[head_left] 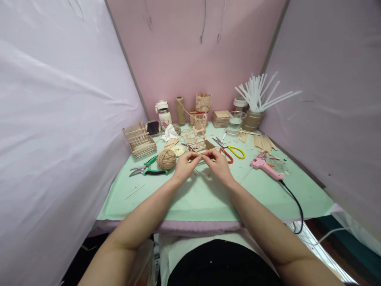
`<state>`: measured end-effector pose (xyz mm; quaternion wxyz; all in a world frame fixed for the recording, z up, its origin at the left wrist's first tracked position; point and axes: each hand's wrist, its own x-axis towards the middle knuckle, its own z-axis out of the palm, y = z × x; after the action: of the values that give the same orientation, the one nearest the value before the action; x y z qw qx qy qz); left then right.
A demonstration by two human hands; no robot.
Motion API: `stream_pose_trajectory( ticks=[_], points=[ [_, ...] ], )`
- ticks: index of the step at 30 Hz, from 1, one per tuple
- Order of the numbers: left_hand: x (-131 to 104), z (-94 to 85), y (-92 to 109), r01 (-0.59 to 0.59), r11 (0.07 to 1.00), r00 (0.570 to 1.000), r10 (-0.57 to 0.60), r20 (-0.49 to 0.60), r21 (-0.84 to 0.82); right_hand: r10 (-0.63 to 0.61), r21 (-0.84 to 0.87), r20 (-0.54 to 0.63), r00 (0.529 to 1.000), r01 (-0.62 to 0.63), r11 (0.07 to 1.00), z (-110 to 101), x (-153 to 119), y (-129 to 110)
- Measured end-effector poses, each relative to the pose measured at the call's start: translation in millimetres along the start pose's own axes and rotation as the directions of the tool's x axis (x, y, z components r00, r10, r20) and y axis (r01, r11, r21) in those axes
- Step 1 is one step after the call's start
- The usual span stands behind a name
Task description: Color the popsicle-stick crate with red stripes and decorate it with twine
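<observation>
My left hand [188, 163] and my right hand [218, 163] meet fingertip to fingertip over the middle of the table. Both are pinched closed on what looks like a short piece of twine, mostly hidden by the fingers. Just behind them lies a small frame of wooden sticks [208, 144]. Left of my left hand rests a ball of twine [166, 159], with a pale round spool [178, 150] beside it. Red-handled scissors [228, 157] and yellow-handled scissors [236, 152] lie beyond my right hand.
Green-handled pruning shears [149, 169] lie at left, near a slatted stick basket [139, 143]. A pink glue gun [267, 167] with a black cord lies at right. Behind stand a cup of water [235, 123], a pot of white glue sticks [253, 119] and a bottle [164, 116].
</observation>
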<state>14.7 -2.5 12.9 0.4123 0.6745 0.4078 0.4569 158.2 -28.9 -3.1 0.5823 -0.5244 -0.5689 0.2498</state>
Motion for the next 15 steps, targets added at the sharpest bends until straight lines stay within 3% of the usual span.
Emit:
stream_pose_trajectory(
  ticks=[2,10,13,15],
  points=[
    [0.2,1.3,-2.6,-0.014,1.0,0.999,0.014,-0.036,0.019,-0.045,-0.046,-0.047,0.998,0.043,0.998,0.9,-2.4,-3.3],
    [-3.1,0.8,-4.2,-0.089,0.991,0.994,0.095,-0.055,0.098,-0.055,-0.081,-0.011,0.998,0.054,0.995,2.0,-3.7,-3.3],
    [-2.5,1.2,-1.6,-0.014,0.999,0.998,0.017,-0.068,0.036,-0.085,-0.1,0.0,0.996,0.085,0.991,2.3,-3.7,-2.1],
    [-0.3,1.2,-0.6,0.131,0.981,0.991,-0.134,-0.014,-0.143,-0.141,-0.126,0.001,0.99,0.14,0.982,2.8,-4.7,-2.5]
  ],
)
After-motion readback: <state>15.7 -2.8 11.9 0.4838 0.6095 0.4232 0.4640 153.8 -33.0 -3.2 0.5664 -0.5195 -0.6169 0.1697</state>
